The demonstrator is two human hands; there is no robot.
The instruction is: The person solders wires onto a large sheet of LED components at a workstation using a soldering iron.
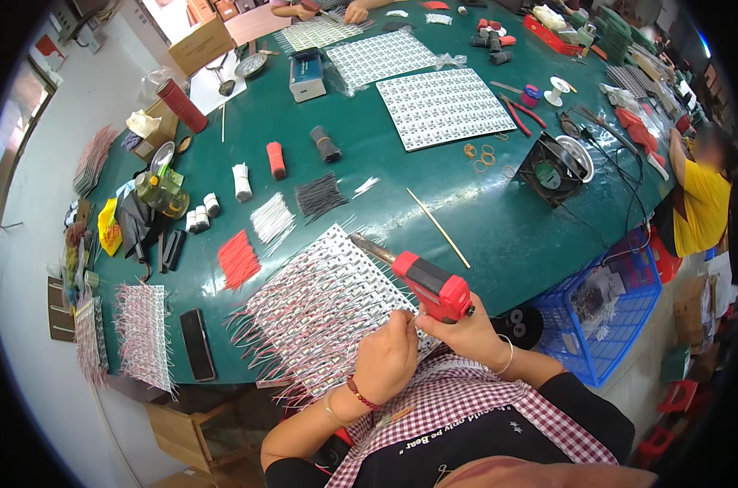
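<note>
My right hand [476, 335] is wrapped round a red and black soldering gun [434, 286]. Its metal tip [372, 248] points up and left over the far edge of a white circuit board panel [336, 244]. Rows of thin red, white and black wires [283, 329] stick out from the panel and trail off its left side. Close beside the gun's grip, my left hand [388, 356] is closed over the panel's near right part, fingertips pinched together. What lies between those fingertips is too small to make out.
Beyond the panel lie cut red wires [239, 259], white wires [272, 220] and black wires [318, 197]. A thin stick [438, 228] and a small fan [550, 172] are to the right. A phone [196, 345] sits left. Other people work at the far side and right.
</note>
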